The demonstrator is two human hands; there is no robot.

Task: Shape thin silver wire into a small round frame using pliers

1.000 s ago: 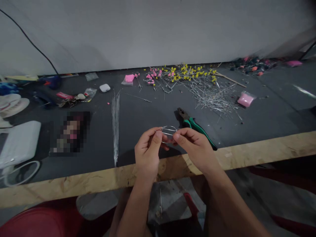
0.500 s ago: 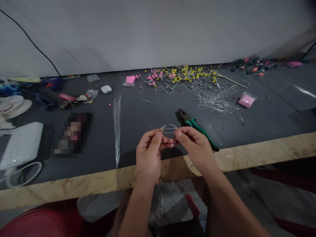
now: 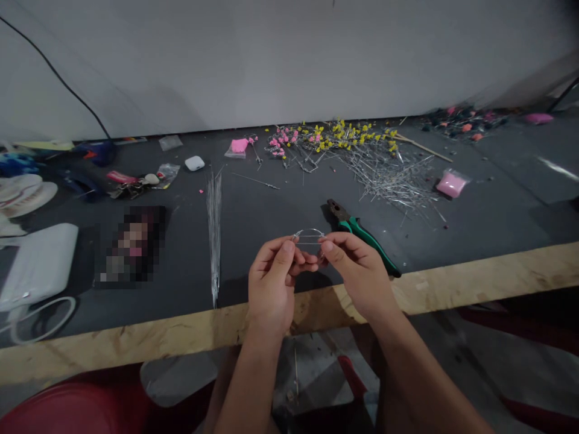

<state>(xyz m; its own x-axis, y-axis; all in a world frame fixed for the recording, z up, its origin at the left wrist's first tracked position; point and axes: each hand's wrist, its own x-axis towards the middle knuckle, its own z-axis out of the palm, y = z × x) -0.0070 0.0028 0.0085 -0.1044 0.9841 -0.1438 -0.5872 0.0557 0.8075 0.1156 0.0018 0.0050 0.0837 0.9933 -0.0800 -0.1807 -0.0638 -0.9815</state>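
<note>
Between my two hands a thin silvery wire [image 3: 310, 229] spans the gap, one strand arched above and others running straight below it. My left hand [image 3: 275, 277] pinches its left end between thumb and fingers. The right end is pinched the same way by my right hand [image 3: 359, 265]. My fingertips cover both ends of the wire. Just behind my right hand lie pliers [image 3: 357, 229] with green handles, jaws pointing away. A bundle of straight wires [image 3: 214, 235] rests on the table to the left of my left hand.
Wires with yellow tips [image 3: 348, 134] and pink tips [image 3: 283, 141] pile up by the wall, near loose wires [image 3: 393, 181]. A pink packet [image 3: 452, 182] sits right. Leftward are a white case [image 3: 195, 163], keys [image 3: 131, 185] and a white power bank [image 3: 43, 265]. A wooden edge [image 3: 158, 337] fronts the table.
Almost nothing differs. Both hands keep their pinch on the wire, and the left hand's fingers have shifted very slightly.
</note>
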